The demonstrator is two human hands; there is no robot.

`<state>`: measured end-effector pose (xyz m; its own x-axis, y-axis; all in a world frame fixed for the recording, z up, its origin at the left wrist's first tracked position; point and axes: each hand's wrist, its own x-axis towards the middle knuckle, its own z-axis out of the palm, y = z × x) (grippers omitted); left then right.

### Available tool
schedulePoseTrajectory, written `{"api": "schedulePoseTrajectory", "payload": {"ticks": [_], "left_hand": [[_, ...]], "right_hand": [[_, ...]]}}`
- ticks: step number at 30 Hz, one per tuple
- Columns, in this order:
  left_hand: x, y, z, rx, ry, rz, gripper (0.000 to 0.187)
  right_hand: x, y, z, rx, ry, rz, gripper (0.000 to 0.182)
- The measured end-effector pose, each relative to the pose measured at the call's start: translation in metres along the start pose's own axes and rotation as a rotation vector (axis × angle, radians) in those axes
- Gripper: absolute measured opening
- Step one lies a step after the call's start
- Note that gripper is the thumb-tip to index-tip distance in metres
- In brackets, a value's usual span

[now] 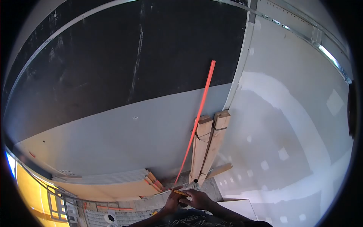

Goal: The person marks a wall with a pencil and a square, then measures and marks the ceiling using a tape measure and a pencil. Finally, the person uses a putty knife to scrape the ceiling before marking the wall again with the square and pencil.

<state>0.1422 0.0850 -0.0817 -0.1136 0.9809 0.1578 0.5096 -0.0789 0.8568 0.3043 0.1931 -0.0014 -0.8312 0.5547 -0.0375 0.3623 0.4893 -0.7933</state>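
Note:
My left hand and my right hand meet close together in front of my body at the bottom of the head view. A short, thin yellow-orange stick, pencil-like, lies between them. The fingers of my right hand are closed at its right end, and its left end reaches my left hand's curled fingers. Something dark shows between the palms, too small to make out. Beyond the hands a long orange-red pole leans against the wall.
Strapped bundles of wooden boards stand against the wall in the corner, with a loose plank beside them. Stacked panels lean at the left. A white bucket sits at lower left. A pale board lies at right.

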Motion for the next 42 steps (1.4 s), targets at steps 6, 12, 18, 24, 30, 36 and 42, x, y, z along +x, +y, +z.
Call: {"api": "schedulePoseTrajectory", "payload": {"ticks": [6,12,18,24,30,36,42], "left_hand": [[-0.006,0.012,-0.001,-0.471,0.029,-0.448,0.036],[-0.004,0.014,-0.017,-0.323,0.093,-0.301,0.025],[-0.004,0.003,-0.044,-0.11,0.077,-0.099,0.023],[-0.011,-0.01,-0.064,-0.452,0.14,-0.187,0.03],[-0.014,-0.008,-0.108,-0.723,0.288,-0.452,0.034],[-0.049,-0.024,-0.12,-0.885,0.496,-0.447,0.033],[-0.086,-0.017,-0.105,-0.957,0.598,-0.532,0.037]], "right_hand": [[0.003,0.0,0.006,-0.047,-0.099,0.064,0.052],[0.015,-0.011,0.014,0.01,-0.03,-0.043,0.048],[0.018,-0.026,0.021,0.011,-0.009,0.017,0.044],[0.038,-0.033,0.033,-0.006,0.058,-0.044,0.03],[0.105,-0.07,0.028,0.041,-0.014,-0.069,0.019],[0.141,-0.093,0.048,0.037,-0.173,-0.204,0.016],[0.13,-0.099,0.081,0.042,-0.413,-0.206,0.021]]}}
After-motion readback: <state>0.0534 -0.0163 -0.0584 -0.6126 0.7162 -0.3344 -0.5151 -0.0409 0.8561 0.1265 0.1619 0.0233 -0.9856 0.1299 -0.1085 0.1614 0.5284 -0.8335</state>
